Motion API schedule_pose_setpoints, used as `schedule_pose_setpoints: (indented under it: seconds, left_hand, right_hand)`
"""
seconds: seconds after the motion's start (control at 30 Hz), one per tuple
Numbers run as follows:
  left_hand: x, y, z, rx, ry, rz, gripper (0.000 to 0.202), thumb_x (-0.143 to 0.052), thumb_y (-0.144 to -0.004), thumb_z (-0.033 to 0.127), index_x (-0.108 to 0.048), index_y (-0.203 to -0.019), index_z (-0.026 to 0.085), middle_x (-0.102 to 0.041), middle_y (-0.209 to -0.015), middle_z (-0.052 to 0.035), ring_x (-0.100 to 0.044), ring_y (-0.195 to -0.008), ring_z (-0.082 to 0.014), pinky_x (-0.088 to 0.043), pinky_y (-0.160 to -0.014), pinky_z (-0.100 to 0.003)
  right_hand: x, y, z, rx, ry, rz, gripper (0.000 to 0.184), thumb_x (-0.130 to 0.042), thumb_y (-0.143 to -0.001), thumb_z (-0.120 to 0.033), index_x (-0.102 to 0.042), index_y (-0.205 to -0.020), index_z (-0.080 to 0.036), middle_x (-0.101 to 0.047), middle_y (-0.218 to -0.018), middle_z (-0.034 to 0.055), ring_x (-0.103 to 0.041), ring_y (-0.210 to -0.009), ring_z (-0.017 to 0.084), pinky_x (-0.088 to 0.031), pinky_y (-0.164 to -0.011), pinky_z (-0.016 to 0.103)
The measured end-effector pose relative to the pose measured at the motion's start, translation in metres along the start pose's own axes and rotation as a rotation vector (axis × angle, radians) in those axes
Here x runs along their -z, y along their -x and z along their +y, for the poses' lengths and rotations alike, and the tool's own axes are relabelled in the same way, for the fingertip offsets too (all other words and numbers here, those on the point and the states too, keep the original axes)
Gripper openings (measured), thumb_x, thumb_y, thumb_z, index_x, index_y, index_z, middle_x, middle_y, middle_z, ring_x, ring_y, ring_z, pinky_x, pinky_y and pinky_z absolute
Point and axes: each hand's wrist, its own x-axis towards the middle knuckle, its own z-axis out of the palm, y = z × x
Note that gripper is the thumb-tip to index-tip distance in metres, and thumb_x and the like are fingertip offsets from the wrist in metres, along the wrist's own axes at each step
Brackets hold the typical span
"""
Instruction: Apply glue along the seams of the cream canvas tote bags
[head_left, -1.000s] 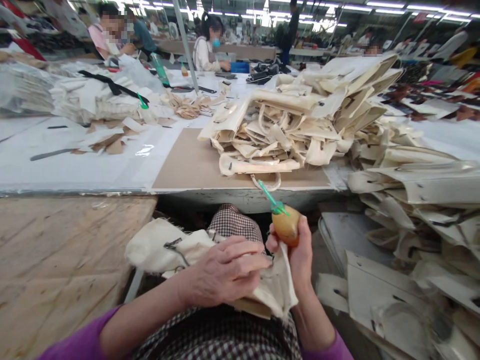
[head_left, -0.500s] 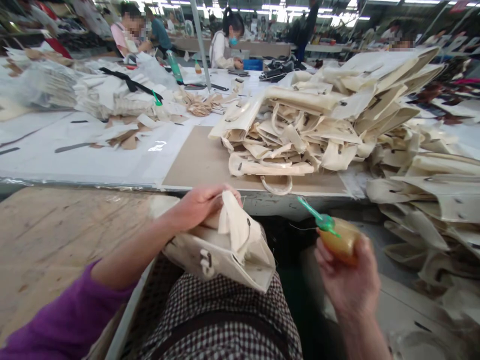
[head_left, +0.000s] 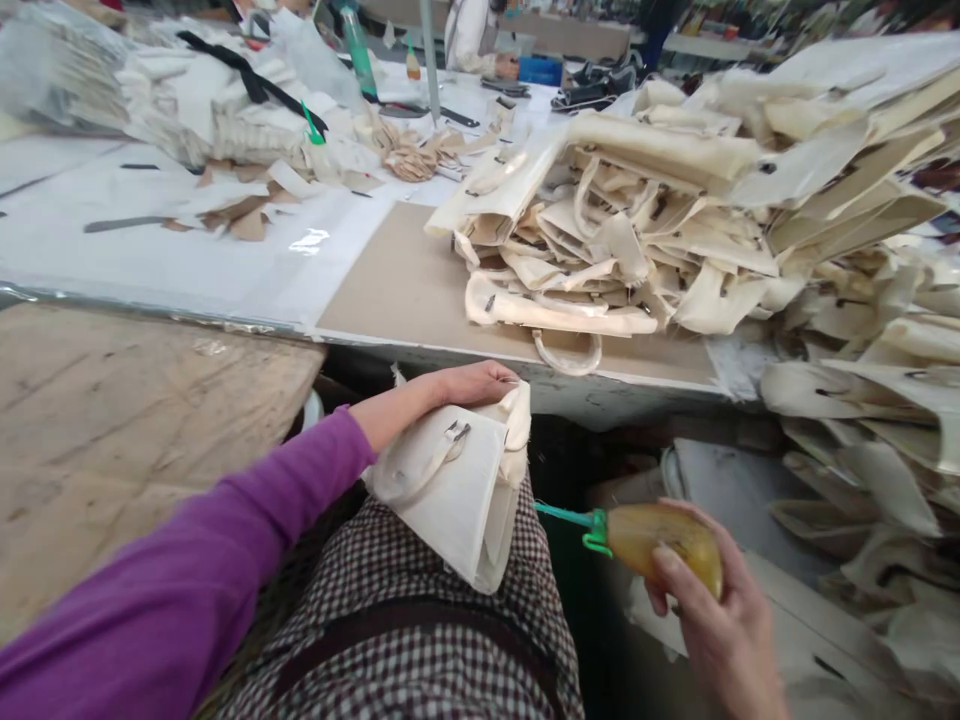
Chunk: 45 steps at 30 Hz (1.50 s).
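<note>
My left hand (head_left: 480, 384) is closed on the upper edge of a cream handbag (head_left: 450, 490), which rests tilted on my lap over a checked apron. A looped handle with a dark metal fitting shows on the bag's face, and its side gusset faces right. My right hand (head_left: 720, 600) grips a squeeze bottle (head_left: 660, 540) of amber liquid, probably glue. The bottle lies level, its green cap and thin nozzle pointing left toward the bag's lower right side. The nozzle tip is close to the bag; whether they touch I cannot tell. My left fingertips are partly hidden behind the bag.
Beyond my lap, a heap of cream bags (head_left: 615, 250) lies on a brown board (head_left: 382, 270) on the white table. More bags (head_left: 885, 400) are stacked at right. A wooden board (head_left: 150, 430) is at left. Scraps, a green-capped bottle (head_left: 315, 130) and a co-worker's sleeve (head_left: 469, 35) are farther off.
The bag has turned in my left hand, its handle face now toward me and its gusset to the right. My right hand has lowered the bottle and swung its nozzle toward the bag. The view has tilted down.
</note>
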Motion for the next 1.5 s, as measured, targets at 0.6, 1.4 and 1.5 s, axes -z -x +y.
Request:
schedule_pose_setpoints:
  seconds: [0.6, 1.4, 1.5]
  left_hand:
    - [-0.002, -0.011, -0.002, -0.021, -0.016, -0.073, 0.031, -0.060, -0.078, 0.043, -0.055, -0.067, 0.015, -0.050, -0.063, 0.0014, -0.043, -0.057, -0.0103, -0.034, -0.056, -0.024]
    - [-0.007, -0.018, -0.004, 0.019, 0.056, -0.065, 0.033, -0.067, -0.072, 0.046, -0.059, -0.069, 0.014, -0.053, -0.063, 0.0001, -0.045, -0.056, -0.0111, -0.035, -0.057, -0.025]
    - [-0.005, -0.018, -0.006, -0.003, 0.052, -0.076, 0.032, -0.067, -0.074, 0.045, -0.060, -0.070, 0.014, -0.056, -0.065, -0.0007, -0.047, -0.058, -0.0117, -0.037, -0.058, -0.026]
  right_hand:
    - [-0.009, -0.027, 0.004, 0.205, 0.281, -0.102, 0.055, -0.083, -0.072, -0.049, -0.065, -0.118, -0.025, -0.068, -0.099, 0.0057, -0.059, -0.063, 0.016, -0.040, -0.040, 0.021]
    - [0.002, -0.014, 0.015, 0.184, 0.261, -0.217, 0.053, -0.085, -0.072, -0.045, -0.065, -0.118, -0.027, -0.068, -0.098, 0.0042, -0.058, -0.062, 0.015, -0.049, -0.047, 0.023]
    - [0.006, -0.003, 0.018, 0.149, 0.266, -0.316, 0.050, -0.084, -0.074, -0.043, -0.066, -0.117, -0.028, -0.068, -0.095, 0.0029, -0.063, -0.069, 0.017, -0.051, -0.052, 0.021]
